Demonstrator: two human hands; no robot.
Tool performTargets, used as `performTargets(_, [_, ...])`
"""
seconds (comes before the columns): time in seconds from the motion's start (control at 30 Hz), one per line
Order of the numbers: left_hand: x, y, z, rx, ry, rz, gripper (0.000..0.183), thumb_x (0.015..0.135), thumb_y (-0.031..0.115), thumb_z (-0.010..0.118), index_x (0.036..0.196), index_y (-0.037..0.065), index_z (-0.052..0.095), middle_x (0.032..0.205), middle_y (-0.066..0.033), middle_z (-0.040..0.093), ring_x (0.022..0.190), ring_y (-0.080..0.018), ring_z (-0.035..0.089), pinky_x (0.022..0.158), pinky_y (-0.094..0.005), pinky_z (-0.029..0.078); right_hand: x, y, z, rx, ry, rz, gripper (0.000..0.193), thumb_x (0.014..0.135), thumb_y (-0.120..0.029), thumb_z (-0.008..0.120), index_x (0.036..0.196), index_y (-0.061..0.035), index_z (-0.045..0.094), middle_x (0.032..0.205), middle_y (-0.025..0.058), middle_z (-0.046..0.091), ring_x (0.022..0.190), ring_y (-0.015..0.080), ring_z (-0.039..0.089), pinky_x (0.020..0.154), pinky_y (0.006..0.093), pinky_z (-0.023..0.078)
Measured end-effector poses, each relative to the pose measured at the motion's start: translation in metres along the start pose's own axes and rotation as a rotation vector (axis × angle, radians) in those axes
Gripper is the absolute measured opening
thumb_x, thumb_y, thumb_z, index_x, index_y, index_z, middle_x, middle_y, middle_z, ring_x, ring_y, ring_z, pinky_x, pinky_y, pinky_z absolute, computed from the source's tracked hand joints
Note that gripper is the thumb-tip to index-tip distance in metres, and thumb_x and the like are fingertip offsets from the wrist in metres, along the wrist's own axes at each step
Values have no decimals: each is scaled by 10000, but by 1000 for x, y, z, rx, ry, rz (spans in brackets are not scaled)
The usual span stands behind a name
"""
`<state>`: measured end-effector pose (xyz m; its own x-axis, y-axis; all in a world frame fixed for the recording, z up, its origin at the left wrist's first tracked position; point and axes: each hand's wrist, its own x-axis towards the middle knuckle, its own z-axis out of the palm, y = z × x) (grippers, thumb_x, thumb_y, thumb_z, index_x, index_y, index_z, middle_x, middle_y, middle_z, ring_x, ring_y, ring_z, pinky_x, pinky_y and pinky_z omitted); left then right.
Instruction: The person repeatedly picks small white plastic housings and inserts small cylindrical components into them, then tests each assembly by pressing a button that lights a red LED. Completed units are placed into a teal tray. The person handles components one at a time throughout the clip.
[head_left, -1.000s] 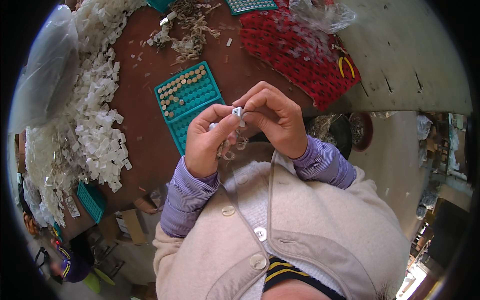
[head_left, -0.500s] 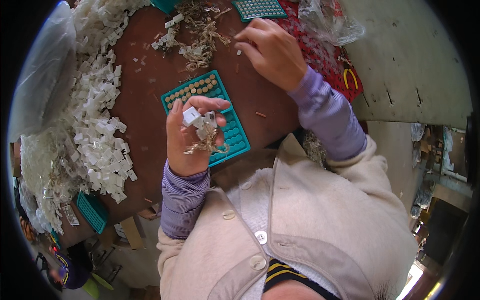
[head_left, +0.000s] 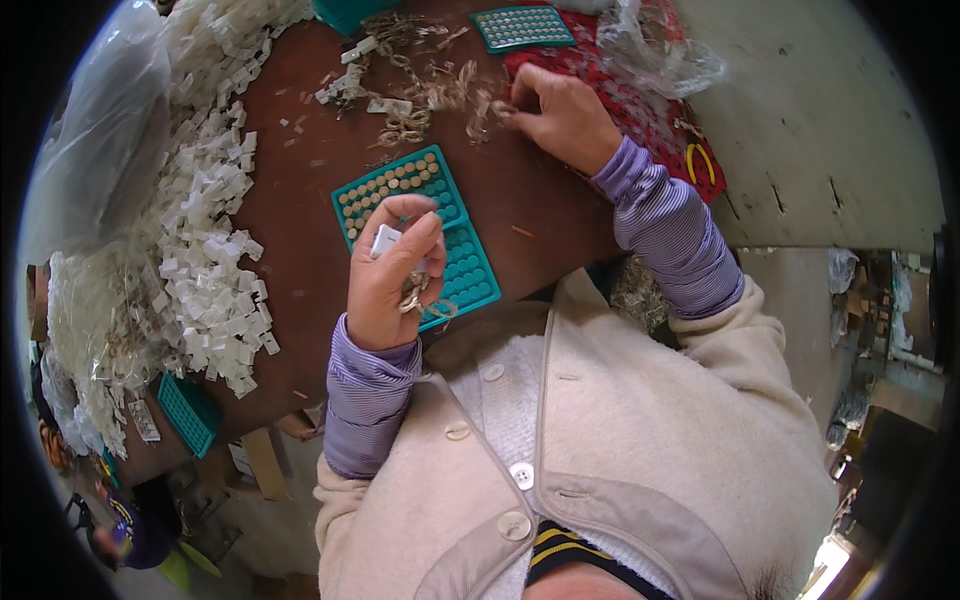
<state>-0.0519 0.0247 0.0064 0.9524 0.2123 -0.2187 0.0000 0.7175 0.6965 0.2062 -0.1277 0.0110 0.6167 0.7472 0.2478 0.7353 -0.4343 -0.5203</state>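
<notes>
My left hand [head_left: 376, 298] is closed around several small white plastic pieces [head_left: 385, 240]. Tan string ends [head_left: 412, 300] poke out below its fingers. Under that hand lies a teal tray [head_left: 470, 218] of round wells, its far part partly filled with round tan discs [head_left: 385, 186]. Farther right, my right hand [head_left: 572, 122] pinches the end of some tan strings [head_left: 480, 118], smeared by motion, beside the string pile [head_left: 408, 120]. White pieces are mixed into that pile.
A big heap of white plastic pieces [head_left: 215, 290] and a clear plastic bag [head_left: 105, 150] cover the left side. Another teal tray [head_left: 520, 28] with pale discs stands at the back. Yellow-handled pliers [head_left: 702, 165] lie on red cloth [head_left: 590, 65] at right.
My right hand has shifted a little right and now has strings drawn out from the pile. The fingers of my left hand have closed over the white pieces.
</notes>
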Motion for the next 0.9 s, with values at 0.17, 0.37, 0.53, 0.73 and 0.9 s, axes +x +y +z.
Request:
performTargets(0.17, [-3,-17,24,330,99,1,316,1036,209,770,1276,24,680,918,-51,731,714,-64,641,605,-211,509,-59,-9,-5,147,53,60,262,854,-207,834,968,-40,668,885,146,762,845,367,752,748,463,570])
performTargets(0.37, [-19,-16,26,384,130,14,348,1051,242,758,1288,0,675,1009,-98,765,751,-76,660,677,-220,533,-60,-23,11,393,149,49,199,891,-173,810,981,-30,705,892,147,768,832,355,753,742,442,577])
performTargets(0.53, [-24,-23,19,386,137,13,397,1058,246,748,1333,-16,630,1115,-129,783,735,-73,653,650,-212,527,-72,-54,8,420,182,-79,129,913,-100,793,975,-30,704,884,133,754,796,303,748,695,384,569])
performTargets(0.73, [-32,-23,19,228,198,169,269,1030,216,777,1199,25,691,1136,-133,794,704,-66,628,587,-219,501,-107,-87,18,563,227,-326,114,908,5,786,979,-13,698,887,111,698,769,226,723,662,336,566])
performTargets(0.9, [-53,-19,22,780,304,525,138,987,35,792,1114,18,740,1036,-60,773,773,-67,658,681,-225,529,-124,-97,26,1188,89,21,233,924,21,783,1141,-17,707,1002,123,732,959,205,754,820,328,600])
